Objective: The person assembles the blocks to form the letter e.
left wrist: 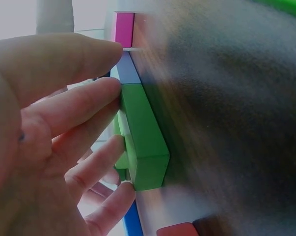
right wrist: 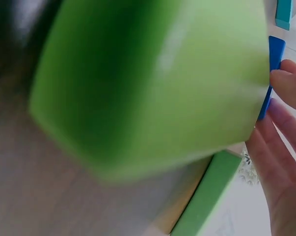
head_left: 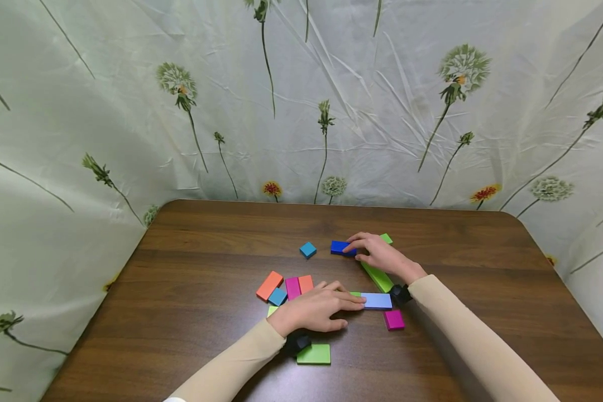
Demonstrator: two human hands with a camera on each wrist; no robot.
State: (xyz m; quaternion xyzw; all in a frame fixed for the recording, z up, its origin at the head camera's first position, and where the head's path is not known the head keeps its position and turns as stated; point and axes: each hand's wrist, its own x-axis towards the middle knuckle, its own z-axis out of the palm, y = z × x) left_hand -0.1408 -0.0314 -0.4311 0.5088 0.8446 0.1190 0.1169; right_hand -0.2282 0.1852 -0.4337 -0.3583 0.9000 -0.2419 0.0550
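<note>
In the head view, my left hand [head_left: 317, 307] lies palm down with its fingers extended over a green block [left wrist: 145, 130]. Its fingertips touch that block's top, close to where it meets a light blue block [head_left: 378, 301]. The hand hides most of the green block in the head view. Farther back, my right hand [head_left: 382, 257] has its thumb and fingers about the right end of a dark blue block [head_left: 339, 247], pinching it. A long green block [head_left: 378, 277] lies beneath the right hand, and a blurred green surface [right wrist: 152, 83] fills much of the right wrist view.
Left of the hands lie orange [head_left: 269, 285], magenta [head_left: 292, 287] and blue [head_left: 278, 296] blocks. A blue block [head_left: 308, 249] lies farther back. A magenta block [head_left: 394, 320] and a green block [head_left: 314, 354] lie nearer on the wooden table [head_left: 181, 312]. A flowered curtain [head_left: 291, 139] hangs behind.
</note>
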